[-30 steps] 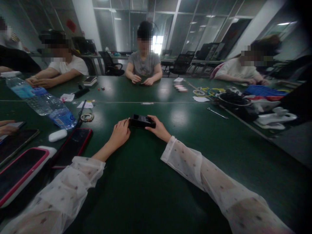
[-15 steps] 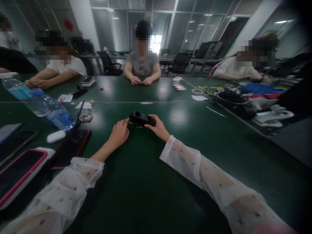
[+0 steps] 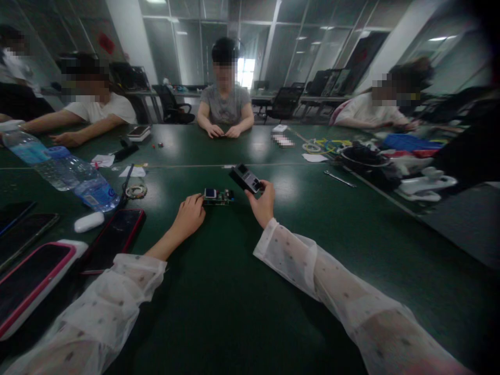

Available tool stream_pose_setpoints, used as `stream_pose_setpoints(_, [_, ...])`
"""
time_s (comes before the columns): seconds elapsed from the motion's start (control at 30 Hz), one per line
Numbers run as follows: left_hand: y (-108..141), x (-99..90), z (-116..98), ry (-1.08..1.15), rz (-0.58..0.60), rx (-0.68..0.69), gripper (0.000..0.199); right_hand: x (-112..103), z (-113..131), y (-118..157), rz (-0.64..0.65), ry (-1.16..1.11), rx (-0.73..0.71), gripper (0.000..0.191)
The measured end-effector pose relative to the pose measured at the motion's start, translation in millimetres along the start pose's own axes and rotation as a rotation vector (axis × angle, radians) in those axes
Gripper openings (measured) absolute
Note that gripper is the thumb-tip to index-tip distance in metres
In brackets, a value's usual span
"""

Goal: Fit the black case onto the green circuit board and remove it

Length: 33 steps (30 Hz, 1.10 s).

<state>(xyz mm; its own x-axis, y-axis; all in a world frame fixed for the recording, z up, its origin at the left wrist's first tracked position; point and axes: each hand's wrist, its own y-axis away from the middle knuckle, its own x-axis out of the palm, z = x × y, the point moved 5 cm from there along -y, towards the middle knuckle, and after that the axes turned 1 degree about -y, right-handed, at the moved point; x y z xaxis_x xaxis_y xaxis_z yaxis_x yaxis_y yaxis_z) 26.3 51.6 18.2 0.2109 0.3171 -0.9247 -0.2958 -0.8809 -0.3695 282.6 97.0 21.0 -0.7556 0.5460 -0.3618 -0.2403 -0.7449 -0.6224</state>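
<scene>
My right hand (image 3: 263, 203) grips the lower right end of a black plastic device cover (image 3: 248, 178), which is tilted and held up off the table. Cut-outs for a screen and buttons show in its face. To the left of it lies a green circuit board (image 3: 219, 197) with a small screen, now uncovered. Fingers of my left hand (image 3: 190, 214) are closed at the board's left end; their tips are partly hidden. The cover and the board are apart.
On the green table (image 3: 219, 291), several phones lie left, near a white earbud case (image 3: 89, 222) and water bottles (image 3: 91, 182). A wrench (image 3: 339, 179) and a heap of cables and tools (image 3: 371, 156) are right. Across sits a person in grey (image 3: 225, 104); others sit either side.
My right hand has lifted the black cover off the circuit board, up and to the right, baring the board. My left hand has stayed at the board's left end.
</scene>
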Motion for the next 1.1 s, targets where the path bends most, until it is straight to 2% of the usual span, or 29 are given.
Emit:
stream_pose_setpoints(0.13, [-0.1, 0.9, 0.2, 0.0, 0.001, -0.008, 0.039, -2.5, -13.4, -0.1, -0.01, 0.121, 0.151, 0.048])
stream_pose_setpoints(0.3, [0.3, 1.8, 1.3, 0.014, 0.002, -0.008, 0.038, -3.3, -16.0, 2.5, 0.009, 0.238, 0.307, 0.05])
stream_pose_setpoints(0.57, [0.2, 1.4, 1.3, 0.027, 0.005, -0.005, 0.038, -3.0, -7.4, 4.2, 0.005, 0.254, 0.292, 0.066])
stream_pose_setpoints(0.8, [0.6, 1.5, 2.9, 0.055, -0.027, -0.026, 0.045, -1.0, -8.0, 3.9, 0.047, 0.24, 0.28, 0.065])
stream_pose_setpoints(1.1, [0.8, 2.8, 2.8, 0.021, -0.032, -0.019, 0.041, 4.9, -17.6, 2.2, 0.071, 0.244, 0.256, 0.057])
